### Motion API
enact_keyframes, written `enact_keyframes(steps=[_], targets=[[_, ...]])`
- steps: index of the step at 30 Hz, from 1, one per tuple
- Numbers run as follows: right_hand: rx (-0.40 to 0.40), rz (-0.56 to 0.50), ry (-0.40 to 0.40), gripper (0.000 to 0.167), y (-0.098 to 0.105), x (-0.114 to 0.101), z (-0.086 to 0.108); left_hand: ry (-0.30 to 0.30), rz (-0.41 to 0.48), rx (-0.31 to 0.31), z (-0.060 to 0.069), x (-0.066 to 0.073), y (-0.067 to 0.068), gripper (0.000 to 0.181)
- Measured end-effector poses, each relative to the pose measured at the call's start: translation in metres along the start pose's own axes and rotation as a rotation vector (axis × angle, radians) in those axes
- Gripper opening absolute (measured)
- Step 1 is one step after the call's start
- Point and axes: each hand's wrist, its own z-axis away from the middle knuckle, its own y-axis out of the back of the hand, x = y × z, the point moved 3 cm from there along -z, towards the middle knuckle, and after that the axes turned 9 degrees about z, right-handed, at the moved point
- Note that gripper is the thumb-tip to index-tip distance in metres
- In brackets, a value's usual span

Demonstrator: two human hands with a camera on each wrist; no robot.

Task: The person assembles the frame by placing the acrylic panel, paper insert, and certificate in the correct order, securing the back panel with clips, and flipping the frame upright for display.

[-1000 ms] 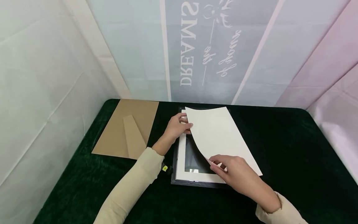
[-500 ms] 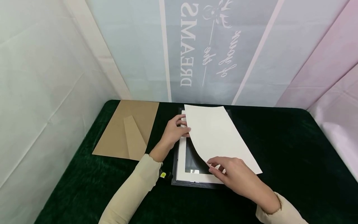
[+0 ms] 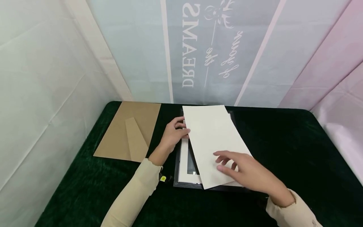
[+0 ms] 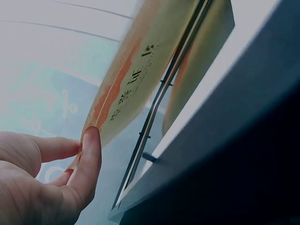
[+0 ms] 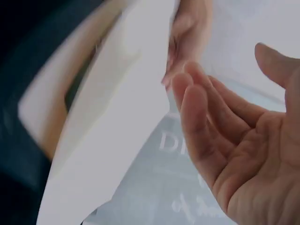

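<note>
A white sheet (image 3: 210, 126) lies slantwise above a dark picture frame (image 3: 187, 185). My left hand (image 3: 171, 134) pinches its left edge between thumb and fingers. In the left wrist view, the underside of the sheet (image 4: 124, 96) bears an orange band and dark printed characters. My right hand (image 3: 245, 168) hovers over the near right part of the sheet, fingers loosely bent and thumb apart, holding nothing. The right wrist view shows a gap between the right hand (image 5: 243, 136) and the sheet. Part of a white mat (image 3: 182, 176) and of the glass (image 3: 191, 164) shows at left.
A brown backing board (image 3: 112, 138) with a stand flap (image 3: 136, 138) lies at the left of the dark green tablecloth (image 3: 286, 142). A printed curtain (image 3: 210, 63) hangs behind the table, with pale cloth (image 3: 51, 78) on the left side.
My right hand has let go of the sheet's near left edge. The bowed sheet has straightened, its near end swinging left over the frame. The left hand has shifted slightly left, still pinching it.
</note>
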Motion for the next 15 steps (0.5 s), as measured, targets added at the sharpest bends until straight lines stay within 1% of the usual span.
enact_keyframes(steps=[2,4,6,9,12,15], targets=[[0.048,0.031,-0.038,0.048,0.007,0.012,-0.002,-0.009,0.012,-0.001,-0.001,0.000,0.002,0.058],[0.102,0.084,-0.080,0.049,0.013,0.027,-0.003,-0.018,0.021,-0.001,-0.002,-0.001,0.003,0.057],[0.132,0.125,-0.129,0.053,0.018,0.042,-0.003,-0.027,0.030,0.001,-0.002,0.000,0.004,0.056],[0.133,0.158,-0.199,0.057,0.021,0.062,-0.005,-0.038,0.043,0.013,-0.002,0.003,0.006,0.055],[0.111,0.155,-0.255,0.061,0.018,0.079,-0.008,-0.041,0.064,0.024,-0.001,0.005,0.010,0.055],[0.082,0.126,-0.283,0.062,0.012,0.090,-0.013,-0.037,0.093,0.032,0.000,0.004,0.014,0.054]])
